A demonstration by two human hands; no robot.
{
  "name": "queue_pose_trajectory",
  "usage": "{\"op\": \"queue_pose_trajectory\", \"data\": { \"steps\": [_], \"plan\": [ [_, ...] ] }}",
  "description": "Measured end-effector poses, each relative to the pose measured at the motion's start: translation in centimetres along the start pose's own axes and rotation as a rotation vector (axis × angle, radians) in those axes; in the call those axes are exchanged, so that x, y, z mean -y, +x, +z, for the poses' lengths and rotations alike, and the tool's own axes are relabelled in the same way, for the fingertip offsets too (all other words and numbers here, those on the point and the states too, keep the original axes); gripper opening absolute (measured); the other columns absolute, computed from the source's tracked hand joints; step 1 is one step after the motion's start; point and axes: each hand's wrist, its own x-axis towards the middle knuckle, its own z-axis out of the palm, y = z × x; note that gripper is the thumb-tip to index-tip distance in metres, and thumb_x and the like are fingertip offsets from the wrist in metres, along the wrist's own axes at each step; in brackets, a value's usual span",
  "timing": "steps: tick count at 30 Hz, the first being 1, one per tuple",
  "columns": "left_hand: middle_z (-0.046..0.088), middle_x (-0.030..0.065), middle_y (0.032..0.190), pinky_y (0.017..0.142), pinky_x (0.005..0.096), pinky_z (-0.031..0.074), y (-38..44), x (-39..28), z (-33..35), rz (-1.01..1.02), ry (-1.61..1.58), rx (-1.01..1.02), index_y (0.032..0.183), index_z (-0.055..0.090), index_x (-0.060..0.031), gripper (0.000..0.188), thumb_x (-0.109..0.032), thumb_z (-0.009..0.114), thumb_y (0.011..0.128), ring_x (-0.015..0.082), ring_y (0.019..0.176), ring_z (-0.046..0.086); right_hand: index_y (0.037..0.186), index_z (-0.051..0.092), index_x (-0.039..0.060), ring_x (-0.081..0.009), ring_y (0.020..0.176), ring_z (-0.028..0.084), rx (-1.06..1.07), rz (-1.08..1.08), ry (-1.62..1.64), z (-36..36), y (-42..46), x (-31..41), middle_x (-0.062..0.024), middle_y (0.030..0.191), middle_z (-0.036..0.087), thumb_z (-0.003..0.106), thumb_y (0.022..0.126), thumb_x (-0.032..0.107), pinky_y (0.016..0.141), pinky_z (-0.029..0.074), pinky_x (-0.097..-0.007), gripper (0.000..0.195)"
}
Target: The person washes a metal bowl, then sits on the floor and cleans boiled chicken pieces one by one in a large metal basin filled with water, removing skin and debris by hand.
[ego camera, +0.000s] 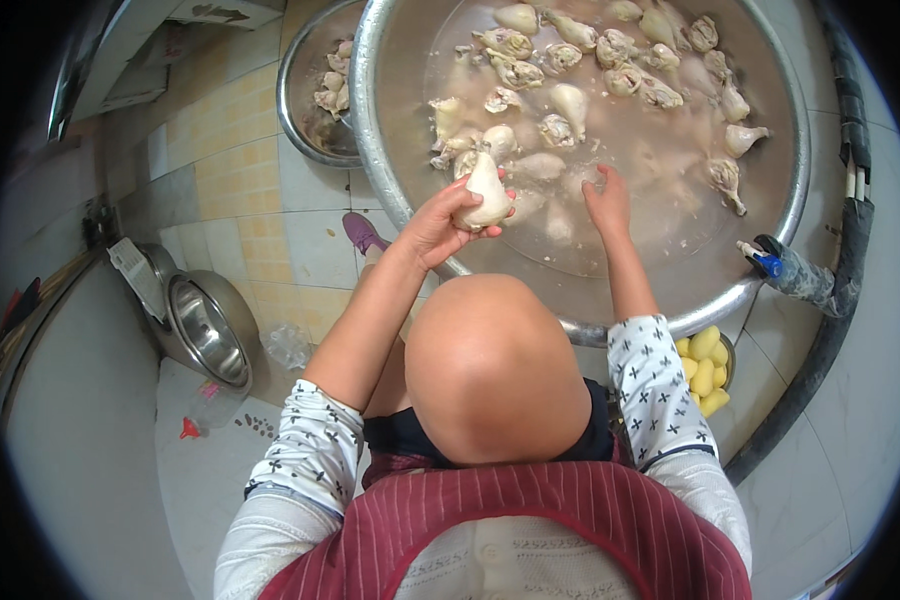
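Note:
My left hand (444, 223) grips a pale chicken drumstick (485, 193) with its bone end up, above the near left part of a large metal basin (379, 135). Cloudy water fills the basin, and several chicken drumsticks (570, 105) float or lie in it, most towards the far side. Over the water to the right, my right hand (607, 199) holds nothing that I can see; its fingers are spread and the fingertips are at the water's surface. Whether they touch the submerged drumstick beside them, I cannot tell.
Left of the large basin stands a smaller metal bowl (294, 120) with meat pieces. Peeled potatoes (705, 367) fill a container by my right elbow. A black-wrapped pipe (849, 247) with a taped branch runs along the right. Steel pots (214, 330) and a plastic bottle (217, 405) lie left.

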Motion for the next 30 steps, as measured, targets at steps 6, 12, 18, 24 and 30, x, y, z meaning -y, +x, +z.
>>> {"op": "queue_pose_trajectory", "data": {
  "steps": [6,12,18,24,30],
  "plan": [
    [0.046,0.0271,0.127,0.076,0.0359,0.055,-2.2,-3.7,-1.8,0.141,-0.250,0.038,0.132,0.037,-0.0007,0.060,-0.017,0.061,0.079,0.0345,0.109,0.055,0.123,0.051,0.0090,-0.0406,0.112,0.050,0.247,-0.212,-0.591,3.4,-1.1,2.5,-0.0245,0.117,0.056,0.070,0.072,0.028,0.095,0.041,-0.0476,0.058],
    [0.032,0.0277,0.139,0.078,0.0368,0.053,-4.6,-11.5,-3.9,0.379,-0.801,0.249,0.136,0.027,0.0058,0.071,-0.049,0.040,0.093,0.0326,0.111,0.052,0.126,0.045,0.0104,-0.0267,0.103,0.057,0.502,-0.036,0.138,1.7,1.4,-0.3,-0.0121,0.116,0.057,0.070,0.073,0.022,0.087,0.048,-0.0385,0.060],
    [0.046,0.0183,0.130,0.077,0.0335,0.054,-1.6,-0.4,0.3,-0.001,0.326,-0.268,0.137,0.033,-0.0037,0.063,-0.039,0.055,0.089,0.0249,0.105,0.056,0.136,0.028,0.0123,-0.0166,0.106,0.053,0.574,0.009,0.890,-2.7,-4.5,7.1,-0.0084,0.117,0.052,0.068,0.078,0.013,0.089,0.046,-0.0311,0.070],
    [0.049,0.0094,0.126,0.083,0.0356,0.054,0.9,3.1,1.7,0.031,0.293,-0.206,0.135,0.034,-0.0086,0.063,-0.016,0.068,0.082,0.0225,0.111,0.055,0.141,0.021,0.0100,-0.0212,0.103,0.057,0.407,-0.256,0.747,-3.9,-8.1,12.4,-0.0158,0.123,0.053,0.067,0.079,0.007,0.091,0.045,-0.0350,0.078],
    [0.057,0.0135,0.114,0.070,0.0328,0.059,-0.2,1.9,1.4,0.007,0.050,-0.073,0.132,0.034,-0.0070,0.056,-0.013,0.062,0.083,0.0232,0.097,0.063,0.129,0.043,0.0049,-0.0297,0.095,0.062,0.192,-0.046,0.382,-0.7,-4.3,4.8,-0.0172,0.100,0.065,0.061,0.084,0.018,0.085,0.047,-0.0405,0.050]
  ]
}}
